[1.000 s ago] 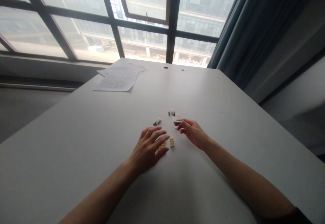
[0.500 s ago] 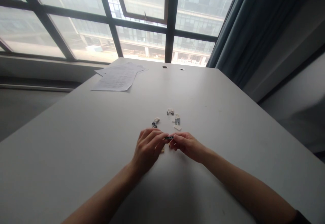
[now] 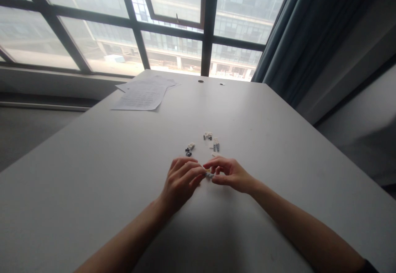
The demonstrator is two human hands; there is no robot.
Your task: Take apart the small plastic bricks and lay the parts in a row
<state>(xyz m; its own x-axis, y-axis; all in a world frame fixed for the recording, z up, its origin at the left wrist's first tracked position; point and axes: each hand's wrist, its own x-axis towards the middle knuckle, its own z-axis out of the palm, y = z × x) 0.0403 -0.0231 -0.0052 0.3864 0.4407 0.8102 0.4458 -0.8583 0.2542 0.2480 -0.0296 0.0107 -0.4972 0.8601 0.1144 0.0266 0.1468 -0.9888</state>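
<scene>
At the middle of the table, my left hand (image 3: pixel 185 179) pinches a small light grey toy brick piece (image 3: pixel 209 175) between thumb and fingertips. My right hand (image 3: pixel 230 174) is close on the other side, its thumb and index finger spread apart around the piece. Its thumb tip lies at the piece's right end; whether it touches cannot be made out. A bit of yellow (image 3: pixel 208 170) shows between the hands, too small to name. Beyond the left hand lie small black pieces (image 3: pixel 188 154) and a cream piece (image 3: pixel 192 145).
Farther off on the white table (image 3: pixel 262 149) are white and grey bricks (image 3: pixel 208 136) and studded grey bricks (image 3: pixel 216 145). Printed sheets (image 3: pixel 142 95) lie at the far left. Windows stand behind the table, with a dark curtain (image 3: pixel 287 37) on the right.
The held piece has turned from its dark face to a light grey side. My right hand's thumb and index finger have spread apart, and it now covers most of a white piece behind it.
</scene>
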